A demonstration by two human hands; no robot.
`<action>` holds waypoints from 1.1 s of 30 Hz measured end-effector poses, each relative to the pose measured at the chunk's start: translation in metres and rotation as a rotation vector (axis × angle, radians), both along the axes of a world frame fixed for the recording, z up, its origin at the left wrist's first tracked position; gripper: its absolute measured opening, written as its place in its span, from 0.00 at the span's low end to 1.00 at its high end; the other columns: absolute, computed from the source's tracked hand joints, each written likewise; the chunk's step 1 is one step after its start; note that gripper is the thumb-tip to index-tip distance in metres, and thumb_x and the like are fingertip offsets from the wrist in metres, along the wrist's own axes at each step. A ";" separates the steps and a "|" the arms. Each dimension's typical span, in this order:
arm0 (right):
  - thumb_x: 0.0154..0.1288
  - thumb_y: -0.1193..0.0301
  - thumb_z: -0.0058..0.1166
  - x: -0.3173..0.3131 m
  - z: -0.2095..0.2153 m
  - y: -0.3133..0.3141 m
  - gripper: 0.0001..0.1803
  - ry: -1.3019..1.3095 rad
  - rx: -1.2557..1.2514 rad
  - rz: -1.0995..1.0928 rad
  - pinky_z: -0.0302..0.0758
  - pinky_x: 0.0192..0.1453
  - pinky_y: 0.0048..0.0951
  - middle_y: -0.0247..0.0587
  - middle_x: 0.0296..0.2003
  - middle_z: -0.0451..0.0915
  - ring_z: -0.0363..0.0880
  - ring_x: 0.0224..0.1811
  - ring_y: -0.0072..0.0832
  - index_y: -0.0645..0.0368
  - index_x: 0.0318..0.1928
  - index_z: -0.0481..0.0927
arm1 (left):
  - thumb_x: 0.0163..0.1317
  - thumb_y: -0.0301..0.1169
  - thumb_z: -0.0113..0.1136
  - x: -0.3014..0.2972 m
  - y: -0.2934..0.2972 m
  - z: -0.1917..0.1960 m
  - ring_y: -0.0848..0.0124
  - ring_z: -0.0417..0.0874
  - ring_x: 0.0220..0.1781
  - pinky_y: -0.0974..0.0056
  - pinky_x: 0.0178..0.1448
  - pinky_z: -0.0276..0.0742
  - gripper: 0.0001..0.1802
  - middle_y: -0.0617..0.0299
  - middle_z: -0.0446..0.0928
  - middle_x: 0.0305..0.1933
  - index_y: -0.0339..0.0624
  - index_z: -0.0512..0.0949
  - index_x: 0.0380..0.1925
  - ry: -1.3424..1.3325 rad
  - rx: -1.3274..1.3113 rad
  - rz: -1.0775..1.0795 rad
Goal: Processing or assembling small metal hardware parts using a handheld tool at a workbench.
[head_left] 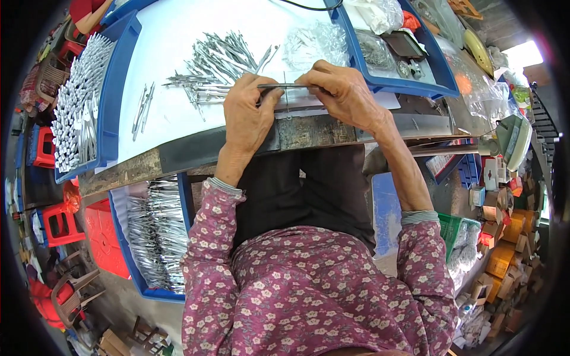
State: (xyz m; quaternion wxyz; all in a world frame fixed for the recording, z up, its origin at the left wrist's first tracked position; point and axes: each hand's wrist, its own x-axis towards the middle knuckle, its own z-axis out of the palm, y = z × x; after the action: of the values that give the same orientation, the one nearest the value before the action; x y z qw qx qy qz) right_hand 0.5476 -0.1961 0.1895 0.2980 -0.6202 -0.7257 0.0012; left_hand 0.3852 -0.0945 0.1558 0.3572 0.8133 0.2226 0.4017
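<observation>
My left hand [248,113] and my right hand [349,95] are at the near edge of the worktable. Between them a slender dark metal rod [291,86] lies level, its ends pinched in the fingers of both hands. A thin upright pin [285,99] stands at the table edge, crossing the rod; whether they touch, I cannot tell. Just beyond my left hand spreads a loose pile of slender silvery metal pieces [217,59]. A few similar pieces [143,110] lie apart to the left. Past my right hand is a clear plastic bag of small parts [309,47].
A blue tray [108,127] of white-tipped slender pieces stands at the left. Another blue tray [409,88], holding bags and small metal parts, is at the back right. Below the table sits a blue bin [123,243] of silvery pieces, beside a red stool [62,225]. Boxes [513,237] crowd the right.
</observation>
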 end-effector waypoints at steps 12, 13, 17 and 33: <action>0.50 0.82 0.53 -0.002 -0.007 -0.006 0.17 0.079 -0.099 -0.040 0.69 0.36 0.27 0.38 0.33 0.71 0.73 0.33 0.32 0.56 0.43 0.77 | 0.45 0.22 0.60 0.003 -0.003 -0.009 0.63 0.72 0.32 0.63 0.36 0.67 0.04 0.59 0.70 0.26 0.36 0.78 0.24 -0.035 0.051 0.054; 0.51 0.82 0.53 -0.002 -0.007 -0.006 0.16 0.086 -0.101 -0.042 0.69 0.35 0.27 0.38 0.33 0.71 0.73 0.32 0.32 0.56 0.43 0.77 | 0.45 0.22 0.60 0.003 -0.003 -0.009 0.63 0.72 0.32 0.63 0.36 0.67 0.04 0.59 0.70 0.26 0.36 0.78 0.24 -0.036 0.052 0.054; 0.53 0.81 0.53 0.000 -0.002 -0.005 0.14 0.154 -0.095 -0.022 0.67 0.33 0.25 0.36 0.31 0.70 0.72 0.30 0.25 0.58 0.43 0.77 | 0.45 0.23 0.60 0.004 -0.004 -0.010 0.63 0.72 0.33 0.63 0.37 0.67 0.03 0.59 0.70 0.26 0.36 0.76 0.23 -0.029 0.031 0.064; 0.55 0.77 0.50 -0.031 -0.003 0.026 0.11 0.800 0.163 -0.191 0.67 0.31 0.17 0.32 0.28 0.76 0.68 0.27 0.14 0.63 0.40 0.77 | 0.46 0.20 0.59 0.003 -0.005 -0.014 0.68 0.73 0.33 0.67 0.39 0.68 0.05 0.59 0.72 0.28 0.35 0.77 0.26 -0.045 0.031 0.070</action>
State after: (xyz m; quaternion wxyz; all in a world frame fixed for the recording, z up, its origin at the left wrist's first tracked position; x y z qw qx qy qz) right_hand 0.5167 -0.1701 0.1865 0.6033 -0.6095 -0.4898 0.1570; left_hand 0.3880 -0.0991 0.1418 0.3354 0.8012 0.2364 0.4356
